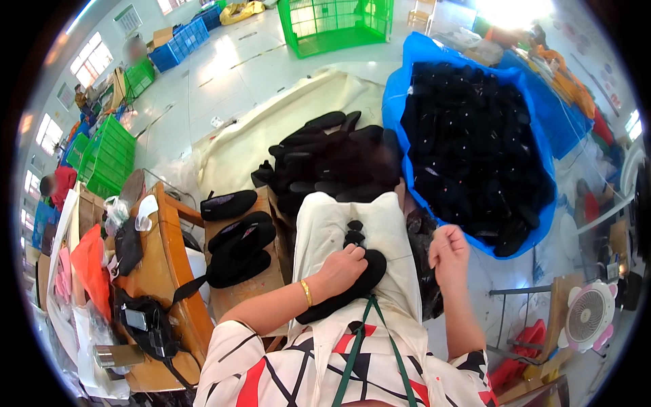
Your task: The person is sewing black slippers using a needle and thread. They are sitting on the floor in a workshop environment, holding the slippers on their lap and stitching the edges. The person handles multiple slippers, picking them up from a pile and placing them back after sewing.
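Note:
A black cloth shoe (374, 273) lies slantwise across the white cloth (319, 230) on my lap. My left hand (341, 271) rests on the shoe with its fingers bent and closed at the upper edge. Just beyond these fingertips are small black pieces (354, 234), too dark to make out. Raised to the right of my lap, apart from the shoe, is my right hand (449, 252). Its fingers are curled together in a pinch; anything thin between them is too small to see.
Several black shoes (237, 244) sit on cardboard to my left, beside a wooden table (159, 271). Ahead, a heap of black shoes (332, 159) lies on cream cloth (230, 142). A blue bag (400, 102) full of black shoes stands ahead right, a fan (588, 315) nearer.

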Demonstrator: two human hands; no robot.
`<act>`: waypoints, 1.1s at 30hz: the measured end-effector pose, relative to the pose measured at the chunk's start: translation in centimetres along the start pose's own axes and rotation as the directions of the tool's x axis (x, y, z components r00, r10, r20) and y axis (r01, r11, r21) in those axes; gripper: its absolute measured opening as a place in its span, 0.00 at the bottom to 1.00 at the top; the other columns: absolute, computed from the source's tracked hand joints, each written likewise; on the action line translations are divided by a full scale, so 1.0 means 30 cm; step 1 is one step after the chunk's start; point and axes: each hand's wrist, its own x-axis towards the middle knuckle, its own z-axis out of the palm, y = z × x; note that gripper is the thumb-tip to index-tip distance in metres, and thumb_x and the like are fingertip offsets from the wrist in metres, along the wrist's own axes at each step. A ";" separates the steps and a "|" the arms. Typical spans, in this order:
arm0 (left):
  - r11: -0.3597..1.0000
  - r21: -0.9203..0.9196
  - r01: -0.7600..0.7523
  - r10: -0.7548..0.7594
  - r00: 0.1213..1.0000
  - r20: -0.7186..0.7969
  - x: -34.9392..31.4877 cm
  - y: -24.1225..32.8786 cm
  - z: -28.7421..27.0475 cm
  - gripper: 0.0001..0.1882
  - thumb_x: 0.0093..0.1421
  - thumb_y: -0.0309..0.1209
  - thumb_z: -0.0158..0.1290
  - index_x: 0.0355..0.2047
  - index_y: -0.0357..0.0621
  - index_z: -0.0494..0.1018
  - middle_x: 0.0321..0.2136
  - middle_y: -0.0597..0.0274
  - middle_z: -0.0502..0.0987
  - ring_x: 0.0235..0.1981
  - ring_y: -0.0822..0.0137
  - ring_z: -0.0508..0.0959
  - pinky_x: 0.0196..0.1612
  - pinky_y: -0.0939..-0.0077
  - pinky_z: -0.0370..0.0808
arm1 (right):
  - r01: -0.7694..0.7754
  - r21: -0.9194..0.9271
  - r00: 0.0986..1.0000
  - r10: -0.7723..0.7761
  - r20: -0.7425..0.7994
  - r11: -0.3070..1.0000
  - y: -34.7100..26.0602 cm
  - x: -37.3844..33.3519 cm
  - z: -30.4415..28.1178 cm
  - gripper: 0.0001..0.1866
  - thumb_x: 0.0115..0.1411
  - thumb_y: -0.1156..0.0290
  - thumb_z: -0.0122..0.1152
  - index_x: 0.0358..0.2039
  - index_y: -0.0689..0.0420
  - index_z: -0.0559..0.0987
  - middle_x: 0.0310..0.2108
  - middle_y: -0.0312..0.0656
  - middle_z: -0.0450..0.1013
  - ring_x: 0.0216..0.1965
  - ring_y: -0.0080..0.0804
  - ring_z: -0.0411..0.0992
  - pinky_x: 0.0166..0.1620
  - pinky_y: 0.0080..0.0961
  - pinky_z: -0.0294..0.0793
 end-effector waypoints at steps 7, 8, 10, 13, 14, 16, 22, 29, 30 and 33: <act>0.991 -0.047 0.122 -0.122 0.992 -0.004 -0.003 0.002 0.045 0.04 0.51 0.29 0.54 0.21 0.45 0.73 0.29 0.59 0.70 0.36 0.57 0.74 0.33 0.65 0.76 | 0.363 0.079 0.924 -0.348 -0.161 0.928 -0.177 0.089 -0.078 0.04 0.70 0.72 0.52 0.42 0.58 0.73 0.19 0.31 0.65 0.18 0.16 0.59 0.21 0.14 0.56; 0.976 -0.138 0.166 -0.171 0.985 -0.026 -0.008 -0.008 0.053 0.05 0.52 0.29 0.55 0.21 0.45 0.74 0.29 0.59 0.71 0.36 0.57 0.74 0.34 0.64 0.76 | 0.359 -0.046 0.923 -0.362 -0.135 0.932 -0.147 0.093 -0.071 0.04 0.70 0.72 0.53 0.42 0.57 0.73 0.21 0.32 0.67 0.20 0.17 0.61 0.23 0.14 0.59; 0.908 -0.333 0.254 -0.273 0.962 -0.011 -0.021 -0.034 0.048 0.06 0.55 0.31 0.58 0.25 0.43 0.77 0.28 0.58 0.74 0.34 0.55 0.76 0.35 0.63 0.76 | 0.225 -0.238 0.971 -0.236 -0.018 0.945 -0.083 0.066 -0.034 0.04 0.68 0.73 0.54 0.41 0.57 0.74 0.25 0.35 0.70 0.23 0.19 0.66 0.28 0.17 0.65; 0.796 -0.504 0.334 -0.378 0.926 0.016 -0.025 -0.044 0.054 0.06 0.55 0.29 0.60 0.29 0.39 0.78 0.28 0.57 0.75 0.31 0.54 0.76 0.35 0.64 0.74 | 0.347 -0.729 0.930 -0.115 0.349 0.591 0.067 0.032 -0.012 0.02 0.63 0.74 0.58 0.35 0.58 0.76 0.29 0.40 0.73 0.27 0.30 0.73 0.31 0.26 0.73; 0.788 -0.511 0.344 -0.378 0.925 0.039 -0.031 -0.054 0.062 0.06 0.56 0.27 0.60 0.31 0.37 0.78 0.28 0.57 0.74 0.30 0.56 0.76 0.34 0.67 0.73 | 0.426 -0.780 0.890 -0.058 0.452 0.459 0.097 0.019 0.009 0.03 0.61 0.73 0.59 0.32 0.58 0.76 0.30 0.41 0.73 0.30 0.34 0.74 0.33 0.29 0.74; 0.725 -0.573 0.383 -0.416 0.906 0.081 -0.040 -0.064 0.073 0.05 0.57 0.27 0.59 0.31 0.37 0.78 0.28 0.57 0.74 0.29 0.58 0.75 0.33 0.69 0.72 | 0.551 -0.791 0.807 0.071 0.586 0.265 0.167 -0.007 0.037 0.04 0.58 0.71 0.60 0.30 0.57 0.75 0.31 0.42 0.73 0.34 0.40 0.75 0.34 0.33 0.76; 0.559 -0.694 0.454 -0.490 0.856 0.166 -0.053 -0.088 0.109 0.06 0.59 0.28 0.59 0.30 0.37 0.78 0.27 0.62 0.73 0.27 0.68 0.72 0.33 0.74 0.69 | 0.614 -0.769 0.768 0.094 0.634 0.178 0.299 -0.044 0.073 0.07 0.56 0.66 0.62 0.27 0.55 0.75 0.29 0.41 0.71 0.38 0.40 0.75 0.33 0.35 0.76; 0.407 -0.768 0.494 -0.533 0.812 0.239 -0.069 -0.114 0.143 0.08 0.60 0.30 0.60 0.31 0.37 0.79 0.28 0.66 0.75 0.30 0.74 0.72 0.36 0.78 0.70 | 0.357 -0.925 0.776 0.511 0.371 0.129 0.218 -0.143 0.128 0.25 0.55 0.44 0.62 0.25 0.58 0.79 0.25 0.48 0.76 0.30 0.48 0.77 0.34 0.41 0.76; 0.369 -0.784 0.499 -0.540 0.802 0.256 -0.070 -0.112 0.146 0.08 0.60 0.30 0.60 0.31 0.37 0.79 0.28 0.67 0.75 0.31 0.75 0.73 0.37 0.78 0.70 | 0.342 -0.936 0.719 0.619 0.316 0.081 0.247 -0.158 0.128 0.28 0.55 0.41 0.62 0.25 0.58 0.80 0.25 0.49 0.77 0.30 0.49 0.77 0.34 0.42 0.76; 0.309 -0.772 0.556 -0.555 0.764 0.328 -0.058 -0.102 0.139 0.08 0.60 0.30 0.60 0.32 0.37 0.79 0.29 0.68 0.76 0.32 0.77 0.73 0.38 0.80 0.71 | 0.330 -0.936 0.660 0.679 0.322 0.123 0.288 -0.180 0.103 0.28 0.54 0.40 0.62 0.26 0.58 0.82 0.27 0.50 0.78 0.33 0.50 0.78 0.37 0.44 0.76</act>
